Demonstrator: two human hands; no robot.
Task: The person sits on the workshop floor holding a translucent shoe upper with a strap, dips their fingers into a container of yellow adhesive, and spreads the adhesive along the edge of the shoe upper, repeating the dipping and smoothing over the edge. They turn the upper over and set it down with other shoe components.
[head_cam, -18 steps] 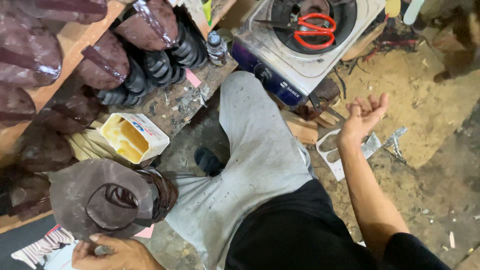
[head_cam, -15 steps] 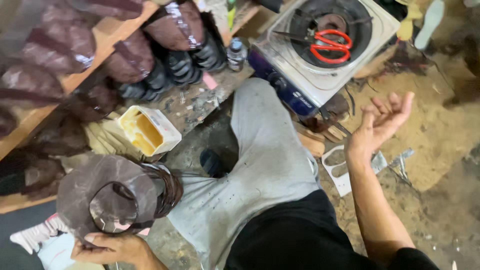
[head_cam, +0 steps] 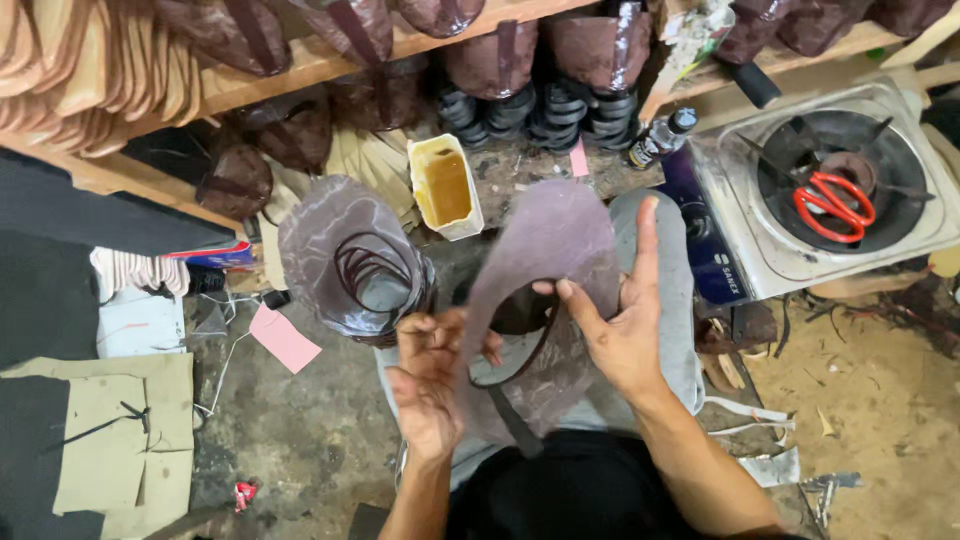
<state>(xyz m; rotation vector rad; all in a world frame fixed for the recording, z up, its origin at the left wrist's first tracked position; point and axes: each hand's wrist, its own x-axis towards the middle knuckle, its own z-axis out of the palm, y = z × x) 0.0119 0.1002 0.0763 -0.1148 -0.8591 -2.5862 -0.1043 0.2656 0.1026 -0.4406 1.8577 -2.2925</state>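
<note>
Both my hands hold one brown leather shoe upper [head_cam: 545,250] with a curved cut-out opening, lifted above my grey-trousered knee [head_cam: 680,300]. My left hand [head_cam: 430,375] grips its lower left edge from below. My right hand [head_cam: 625,320] presses its right side, index finger up along the edge and thumb hooked into the opening. A stack of similar brown uppers [head_cam: 345,255] sits just left of my hands.
A white tub of yellow glue [head_cam: 445,185] stands behind the stack. A gas stove [head_cam: 820,200] with red scissors [head_cam: 832,205] on its burner is at the right. Wooden shelves [head_cam: 300,70] carry more uppers and black soles. A small bottle [head_cam: 660,140], pink tag [head_cam: 283,338] and fabric pieces [head_cam: 110,430] lie around.
The view swung left. My right hand came in from open air at the right, and a single upper is now held up in both hands.
</note>
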